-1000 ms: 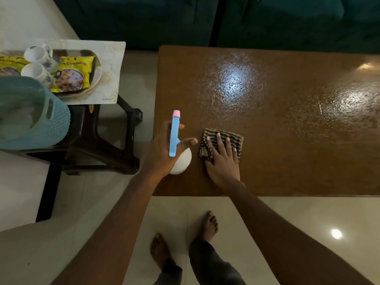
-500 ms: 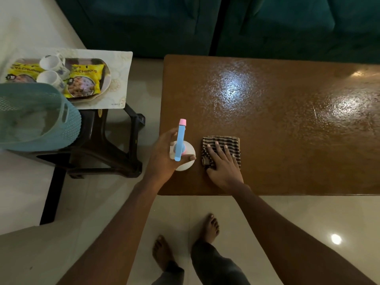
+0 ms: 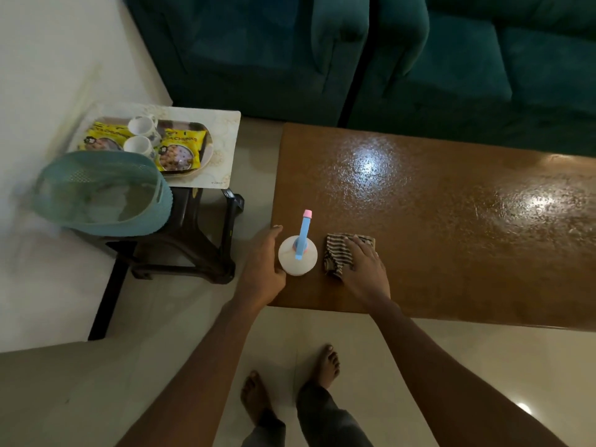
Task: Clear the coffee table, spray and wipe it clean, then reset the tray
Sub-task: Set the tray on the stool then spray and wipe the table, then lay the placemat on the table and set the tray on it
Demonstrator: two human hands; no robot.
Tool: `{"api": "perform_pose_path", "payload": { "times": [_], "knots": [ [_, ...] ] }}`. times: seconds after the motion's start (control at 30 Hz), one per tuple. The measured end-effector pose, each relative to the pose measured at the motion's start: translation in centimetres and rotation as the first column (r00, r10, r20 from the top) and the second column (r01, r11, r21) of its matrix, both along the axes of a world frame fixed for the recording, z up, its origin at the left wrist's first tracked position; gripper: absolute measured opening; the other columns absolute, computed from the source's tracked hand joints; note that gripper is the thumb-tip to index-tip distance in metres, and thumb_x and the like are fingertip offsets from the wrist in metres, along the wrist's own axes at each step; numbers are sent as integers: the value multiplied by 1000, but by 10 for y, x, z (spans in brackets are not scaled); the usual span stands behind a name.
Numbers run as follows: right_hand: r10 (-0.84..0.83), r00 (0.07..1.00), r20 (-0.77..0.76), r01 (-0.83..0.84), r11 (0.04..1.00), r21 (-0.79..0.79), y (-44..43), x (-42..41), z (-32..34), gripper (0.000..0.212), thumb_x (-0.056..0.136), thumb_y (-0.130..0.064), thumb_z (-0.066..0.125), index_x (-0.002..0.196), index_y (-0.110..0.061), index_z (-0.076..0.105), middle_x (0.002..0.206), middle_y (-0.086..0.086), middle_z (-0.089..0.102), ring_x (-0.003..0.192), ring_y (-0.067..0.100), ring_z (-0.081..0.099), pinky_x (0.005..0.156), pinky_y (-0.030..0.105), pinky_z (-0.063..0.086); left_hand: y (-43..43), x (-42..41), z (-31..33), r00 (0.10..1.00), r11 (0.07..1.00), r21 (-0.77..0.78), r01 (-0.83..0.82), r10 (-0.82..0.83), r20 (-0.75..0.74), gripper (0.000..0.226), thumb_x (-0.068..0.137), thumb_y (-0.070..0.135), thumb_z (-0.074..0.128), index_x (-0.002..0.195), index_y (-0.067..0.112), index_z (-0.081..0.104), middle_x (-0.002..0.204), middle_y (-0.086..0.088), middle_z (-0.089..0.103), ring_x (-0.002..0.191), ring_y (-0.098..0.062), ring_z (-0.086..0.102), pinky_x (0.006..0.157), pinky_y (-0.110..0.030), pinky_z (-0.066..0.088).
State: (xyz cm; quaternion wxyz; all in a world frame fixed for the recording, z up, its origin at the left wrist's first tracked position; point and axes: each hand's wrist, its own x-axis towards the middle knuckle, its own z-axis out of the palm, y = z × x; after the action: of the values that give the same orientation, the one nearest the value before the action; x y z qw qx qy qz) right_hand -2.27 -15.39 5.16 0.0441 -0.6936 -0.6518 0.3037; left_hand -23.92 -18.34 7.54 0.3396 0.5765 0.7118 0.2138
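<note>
Wiping is judged the step in hand: the striped cloth (image 3: 335, 253) is pressed flat on the coffee table (image 3: 451, 237), nr its front-left corner, by the R hand (image 3: 366, 269), fingers straight, nothing gripped. Just left of it the spray bottle (image 3: 298, 261) is stood upright on the top. The L hand (image 3: 261, 269) is held loosely cupped at its side, fingers relaxed, not closed round it; contact can't be told. Next move prob. calls for long strokes w/ the cloth across the whole top, bottle lifted off first. The top is seen glossy w/ glare patches. The tray (image 3: 206, 156), w/ two mugs (image 3: 140, 125) & snack packets (image 3: 180, 150), is parked on a dark stool (image 3: 193, 246) to the left, beside a teal basket (image 3: 96, 201). A green sofa (image 3: 258, 59) is set behind.
</note>
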Motion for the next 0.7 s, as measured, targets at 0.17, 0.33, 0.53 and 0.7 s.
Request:
{"api": "perform_pose_path", "payload": {
  "times": [0.17,0.33,0.53,0.7],
  "knots": [
    [-95,981,-170,120,983,139,-4,-21,58,43,104,-32,37,146,-25,46,156,-3,39,148,17,24,121,44,21,-9,-8,50,996,992,115,-45,54,-76,64,90,8,61,146,21,35,150,-1,41,138,-18,39,111,-36,38],
    [-29,976,-217,86,962,258,-2,-54,122,46,105,-43,32,144,-25,48,154,-3,41,147,16,26,119,43,25,-4,-37,107,987,971,236,48,-10,-160,55,95,24,56,145,13,38,149,-7,43,138,-21,39,112,-37,36],
    [95,982,-160,-31,931,363,-6,-99,192,61,99,-62,23,146,-29,44,157,-6,36,149,16,22,120,43,21,-2,-79,176,962,945,311,105,-18,-272,57,97,40,48,147,15,34,153,-5,37,141,-21,33,113,-41,34],
    [129,989,-78,-81,888,452,-8,-133,236,54,101,-57,32,147,-31,42,159,-5,32,151,16,17,122,43,18,-7,-102,225,957,927,357,115,-8,-289,60,97,48,42,149,19,32,157,-2,30,144,-20,27,113,-39,30]
  ]
}}
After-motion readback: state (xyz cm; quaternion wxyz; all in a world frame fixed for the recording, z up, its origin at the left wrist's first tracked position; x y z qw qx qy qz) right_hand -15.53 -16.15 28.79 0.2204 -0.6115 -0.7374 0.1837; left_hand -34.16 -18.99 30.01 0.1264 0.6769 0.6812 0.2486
